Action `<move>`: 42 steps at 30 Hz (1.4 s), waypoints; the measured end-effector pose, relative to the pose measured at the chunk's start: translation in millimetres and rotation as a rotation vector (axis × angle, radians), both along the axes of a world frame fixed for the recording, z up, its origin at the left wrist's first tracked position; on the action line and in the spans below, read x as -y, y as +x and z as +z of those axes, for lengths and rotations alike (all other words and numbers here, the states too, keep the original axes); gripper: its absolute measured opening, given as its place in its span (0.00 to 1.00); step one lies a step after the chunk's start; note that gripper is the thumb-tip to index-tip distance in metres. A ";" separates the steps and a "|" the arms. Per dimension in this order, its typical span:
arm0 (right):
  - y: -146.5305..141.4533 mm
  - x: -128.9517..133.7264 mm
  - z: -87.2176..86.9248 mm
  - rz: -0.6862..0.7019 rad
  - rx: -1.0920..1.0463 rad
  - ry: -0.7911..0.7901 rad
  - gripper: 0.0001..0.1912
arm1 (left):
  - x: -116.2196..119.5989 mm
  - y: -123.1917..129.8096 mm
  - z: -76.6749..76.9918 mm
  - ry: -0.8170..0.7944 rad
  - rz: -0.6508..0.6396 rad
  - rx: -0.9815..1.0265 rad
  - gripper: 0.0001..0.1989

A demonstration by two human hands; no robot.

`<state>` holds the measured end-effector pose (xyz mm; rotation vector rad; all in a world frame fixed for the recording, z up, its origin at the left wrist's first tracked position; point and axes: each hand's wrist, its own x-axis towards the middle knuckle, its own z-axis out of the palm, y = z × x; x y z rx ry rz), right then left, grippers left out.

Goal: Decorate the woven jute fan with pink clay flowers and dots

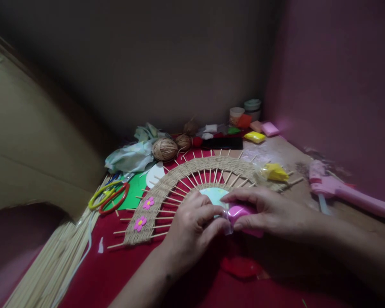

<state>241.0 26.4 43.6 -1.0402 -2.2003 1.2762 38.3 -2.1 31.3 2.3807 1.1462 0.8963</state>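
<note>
A small clear packet of pink clay (pixel 240 213) is between my two hands, in front of the woven fan. My left hand (pixel 197 218) pinches the end of its plastic wrapper. Thumb and fingers of my right hand (pixel 263 209) are closed around the packet's body. Behind them lies the half-round fan (pixel 176 173) of twine woven over thin sticks. Two pink flowers with yellow centres (pixel 144 214) sit on its left band. A pale green round piece (pixel 215 194) at its middle is partly hidden by my hands.
Scissors with yellow and red handles (pixel 114 199) and a bundle of sticks (pixel 48 265) lie left. Twine balls (pixel 165 149), a dark phone-like slab (pixel 223 143) and clay packets (pixel 255 137) stand behind. A yellow packet (pixel 276 172) and pink glue gun (pixel 346 190) are right.
</note>
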 end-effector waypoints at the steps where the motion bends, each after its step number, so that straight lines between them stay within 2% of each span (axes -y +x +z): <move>1: -0.3 0.2 -0.3 -0.001 -0.013 -0.007 0.17 | 0.1 1.0 -3.4 0.035 0.011 -0.031 0.05; 5: -0.1 -0.2 -2.1 0.032 -0.075 -0.036 0.16 | 2.8 3.2 -12.8 0.147 0.055 -0.091 0.06; 9: 0.7 -1.8 -4.2 0.055 -0.102 -0.091 0.15 | 5.0 5.5 -12.8 0.161 0.002 -0.056 0.07; 11: 0.5 -2.0 -4.5 0.071 -0.114 -0.131 0.14 | 5.5 6.7 -9.7 0.083 -0.014 -0.012 0.07; 16: 0.1 -0.9 -3.1 0.073 -0.121 -0.216 0.15 | 7.2 6.9 1.5 -0.261 -0.007 0.095 0.04; 18: 0.5 -0.7 -1.9 0.048 -0.115 -0.216 0.16 | 7.7 5.2 5.1 -0.332 -0.011 0.090 0.03; 20: 1.0 -1.2 -0.7 0.029 -0.103 -0.208 0.16 | 7.4 2.8 7.1 -0.304 -0.004 0.061 0.04; 25: 0.9 -2.4 0.3 0.060 -0.182 -0.210 0.14 | 4.1 -1.8 5.7 -0.085 0.014 0.034 0.03; 30: -1.2 0.4 0.2 0.070 -0.231 -0.239 0.11 | 4.0 1.4 2.8 -0.003 -0.001 0.032 0.03; 32: -1.3 1.0 -0.1 0.048 -0.211 -0.237 0.13 | 5.5 1.3 4.5 -0.086 0.010 0.067 0.06; 34: -0.6 0.0 -0.8 -0.003 -0.180 -0.237 0.15 | 6.6 -2.5 8.3 -0.317 -0.004 0.187 0.06; 37: 1.3 -3.1 -1.8 -0.100 -0.151 -0.234 0.19 | 5.9 -13.4 14.7 -0.673 -0.133 0.588 0.06; 39: 2.0 -4.3 -1.4 -0.099 -0.128 -0.239 0.20 | 3.8 -19.5 17.3 -0.752 -0.179 0.826 0.05; 42: 1.0 -3.0 0.7 -0.034 -0.066 -0.238 0.20 | 0.1 -21.3 17.9 -0.827 -0.110 0.897 0.01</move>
